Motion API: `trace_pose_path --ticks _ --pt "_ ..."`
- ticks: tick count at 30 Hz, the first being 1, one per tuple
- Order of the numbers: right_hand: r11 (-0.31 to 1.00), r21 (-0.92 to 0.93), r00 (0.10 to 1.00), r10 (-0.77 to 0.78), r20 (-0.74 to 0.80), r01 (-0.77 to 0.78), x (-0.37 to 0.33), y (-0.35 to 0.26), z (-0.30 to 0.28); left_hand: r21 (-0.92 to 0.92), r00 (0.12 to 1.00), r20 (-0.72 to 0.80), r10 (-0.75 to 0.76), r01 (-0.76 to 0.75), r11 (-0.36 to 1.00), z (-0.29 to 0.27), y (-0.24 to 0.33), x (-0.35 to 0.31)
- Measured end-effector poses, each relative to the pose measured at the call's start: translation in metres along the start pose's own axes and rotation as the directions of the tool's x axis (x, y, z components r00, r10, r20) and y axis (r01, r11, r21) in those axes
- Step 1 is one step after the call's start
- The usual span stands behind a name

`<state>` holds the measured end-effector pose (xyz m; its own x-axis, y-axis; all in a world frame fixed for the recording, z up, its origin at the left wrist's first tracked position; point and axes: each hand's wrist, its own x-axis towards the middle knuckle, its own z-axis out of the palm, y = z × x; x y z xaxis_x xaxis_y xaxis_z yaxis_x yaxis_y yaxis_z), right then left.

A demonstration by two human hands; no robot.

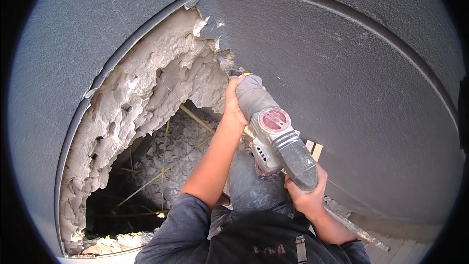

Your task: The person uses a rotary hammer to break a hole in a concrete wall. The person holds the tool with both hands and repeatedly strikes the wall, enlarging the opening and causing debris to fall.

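You held a dusty grey demolition hammer (273, 137) in both hands, pointed up and away from you at a grey plastered wall (351, 68). Your left hand (234, 105) was closed around the front barrel of the tool, just behind the chisel bit (225, 65), with the fingers wrapped over the grey nose. Your right hand (305, 193) was closed on the rear handle, gripping it from below, near your chest. The tool's body showed a round red cap (273, 120) on top, between your two hands.

The bit touched the wall at the ragged edge of a large broken opening (146, 132), right where the smooth grey surface met the pale, rough core of the wall. The opening lay to your left and spread downward from the bit; its rim was jagged, light-coloured masonry (132, 93), chipped into lumps. Inside it you could see a heap of grey rubble (181, 151) crossed by thin yellowish rods (195, 117), and below that a dark hollow.

Your left forearm was bare from the wrist to a pushed-up grey sleeve (181, 220), and it crossed in front of the rubble. Your right forearm came up from the lower edge, close to your dark top. A small piece of light wood (315, 150) showed just beside the tool's handle, against the wall. Lower right, a strip of debris (351, 225) lay along the foot of the wall.
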<state>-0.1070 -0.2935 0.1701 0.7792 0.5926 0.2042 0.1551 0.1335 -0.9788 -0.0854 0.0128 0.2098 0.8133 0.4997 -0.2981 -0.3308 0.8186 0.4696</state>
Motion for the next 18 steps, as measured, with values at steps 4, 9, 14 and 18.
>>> trace_pose_path --ticks 4,9,14,18 --pt "0.996 -0.020 0.987 -0.088 0.135 0.091 -0.037 0.023 -0.041 0.021 0.996 0.003 0.094 -0.095 0.995 -0.028 -0.058 -0.030" --pt "0.998 0.065 0.989 -0.035 0.142 0.026 -0.120 0.040 -0.083 0.036 0.995 0.000 0.102 -0.102 0.994 -0.035 -0.131 -0.084" --pt "0.992 0.127 0.993 -0.038 0.115 0.023 -0.202 0.067 -0.108 0.115 0.994 0.089 0.065 -0.075 0.991 -0.046 -0.174 -0.149" --pt "0.999 -0.015 0.983 -0.027 0.181 0.030 -0.223 0.028 -0.143 0.052 0.995 0.021 0.098 -0.099 0.994 -0.028 -0.197 -0.190"
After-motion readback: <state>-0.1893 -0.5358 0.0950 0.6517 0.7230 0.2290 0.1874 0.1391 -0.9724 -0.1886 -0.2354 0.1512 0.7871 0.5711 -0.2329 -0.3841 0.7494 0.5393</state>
